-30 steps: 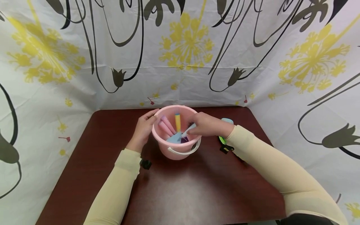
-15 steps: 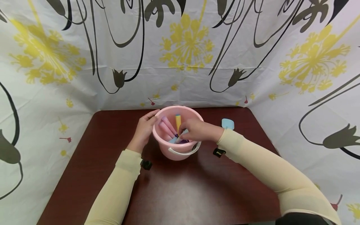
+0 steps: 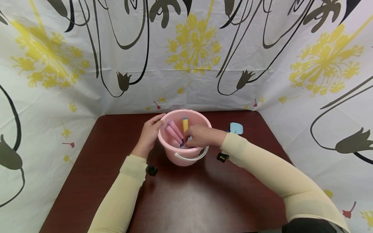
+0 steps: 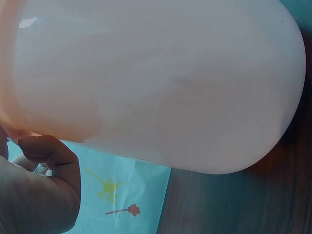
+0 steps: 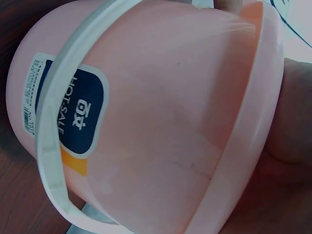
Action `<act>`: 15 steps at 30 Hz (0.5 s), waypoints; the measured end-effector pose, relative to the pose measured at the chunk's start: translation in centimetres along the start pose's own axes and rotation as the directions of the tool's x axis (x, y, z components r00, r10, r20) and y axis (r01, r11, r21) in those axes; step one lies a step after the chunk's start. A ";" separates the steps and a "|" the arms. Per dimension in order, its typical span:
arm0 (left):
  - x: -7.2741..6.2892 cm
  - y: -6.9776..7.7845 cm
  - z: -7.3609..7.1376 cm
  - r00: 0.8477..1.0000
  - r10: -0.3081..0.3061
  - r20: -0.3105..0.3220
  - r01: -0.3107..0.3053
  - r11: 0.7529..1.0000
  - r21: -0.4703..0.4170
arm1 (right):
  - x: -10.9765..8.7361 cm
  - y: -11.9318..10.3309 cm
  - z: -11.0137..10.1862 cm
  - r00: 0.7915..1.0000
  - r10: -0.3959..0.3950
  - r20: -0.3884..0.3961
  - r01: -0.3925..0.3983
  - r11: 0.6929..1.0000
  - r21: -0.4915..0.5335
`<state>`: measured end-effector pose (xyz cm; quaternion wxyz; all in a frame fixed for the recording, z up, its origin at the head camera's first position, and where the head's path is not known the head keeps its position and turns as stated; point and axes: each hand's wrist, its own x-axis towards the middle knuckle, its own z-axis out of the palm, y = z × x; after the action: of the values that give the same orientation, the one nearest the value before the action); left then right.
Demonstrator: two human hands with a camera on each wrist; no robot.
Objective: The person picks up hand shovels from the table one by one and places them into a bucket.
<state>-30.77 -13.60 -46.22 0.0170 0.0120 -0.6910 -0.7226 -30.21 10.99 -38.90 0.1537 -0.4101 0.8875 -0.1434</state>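
Note:
A pink bucket (image 3: 180,158) with a white handle (image 3: 189,158) stands on the table. My left hand (image 3: 148,134) grips its left rim, and the left wrist view has the bent thumb (image 4: 48,148) against the bucket's side. My right hand (image 3: 201,135) reaches over the right rim, fingers down inside. It pinches a pale blue piece (image 3: 190,138), mostly hidden by the fingers, so its kind does not show. Beside those fingers, two pink handles (image 3: 173,132) and a yellow handle (image 3: 185,124) with a blue end lean inside the bucket.
A light blue, squarish flat piece (image 3: 236,128) lies on the dark red-brown table (image 3: 186,200) right of the bucket, partly behind the right sleeve (image 3: 256,158). Patterned white cloth (image 3: 163,87) rises along the back and both sides.
My right hand has moved left and lower into the bucket with the pale blue piece. The light blue piece on the table has come into fuller view. My left hand keeps its place.

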 end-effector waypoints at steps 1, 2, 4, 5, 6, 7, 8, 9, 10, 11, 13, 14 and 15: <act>0.0 0.0 0.0 1.000 0.001 0.001 -0.001 1.000 0.003 | 0.0 0.0 0.0 1.000 0.004 0.006 -0.004 1.000 -0.002; 0.1 -0.1 0.0 1.000 0.002 0.003 -0.002 1.000 0.006 | 0.1 0.0 0.0 1.000 0.006 0.010 -0.006 1.000 -0.008; 0.2 -0.1 0.0 1.000 0.004 0.007 -0.004 1.000 0.009 | 0.1 -0.1 -0.1 1.000 0.015 0.018 -0.015 1.000 -0.011; 0.2 -0.2 0.0 1.000 0.005 0.009 -0.005 1.000 0.012 | 0.2 -0.1 -0.1 1.000 0.021 0.023 -0.021 1.000 -0.016; 0.2 -0.2 0.0 1.000 0.006 0.011 -0.006 1.000 0.014 | 0.2 -0.2 -0.2 0.999 0.026 0.028 -0.026 0.999 -0.019; 0.2 -0.2 0.0 1.000 0.007 0.011 -0.007 1.000 0.015 | 0.2 -0.2 -0.2 0.999 0.029 0.036 -0.028 0.999 -0.022; 0.2 -0.2 0.0 1.000 0.007 0.009 -0.007 1.000 0.015 | 0.2 -0.2 -0.2 0.998 0.034 0.044 -0.033 0.999 -0.022; 0.2 -0.2 0.0 1.000 0.007 0.007 -0.007 1.000 0.013 | 0.1 -0.3 -0.3 0.998 0.041 0.052 -0.040 0.999 -0.020; 0.2 -0.2 0.0 1.000 0.007 0.006 -0.007 1.000 0.014 | 0.1 -0.3 -0.3 0.997 0.048 0.060 -0.047 0.999 -0.017; 0.2 -0.2 0.0 1.000 0.007 0.004 -0.007 1.000 0.012 | 0.1 -0.3 -0.3 0.996 0.056 0.069 -0.055 0.998 -0.013; 0.2 -0.2 0.0 1.000 0.008 0.003 -0.008 1.000 0.012 | 0.1 -0.3 -0.3 0.995 0.060 0.081 -0.061 0.998 0.000; 0.1 -0.2 0.0 1.000 0.008 0.003 -0.008 1.000 0.015 | 0.1 -0.3 -0.3 0.995 0.062 0.084 -0.062 0.998 0.004; 0.1 -0.1 -0.1 1.000 0.009 0.004 -0.009 1.000 0.014 | 0.1 -0.3 -0.3 0.995 0.060 0.085 -0.061 0.998 0.005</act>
<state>-30.87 -13.65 -46.36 0.0186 0.0075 -0.6962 -0.7176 -30.17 10.75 -38.54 0.1972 -0.3880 0.8917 -0.1246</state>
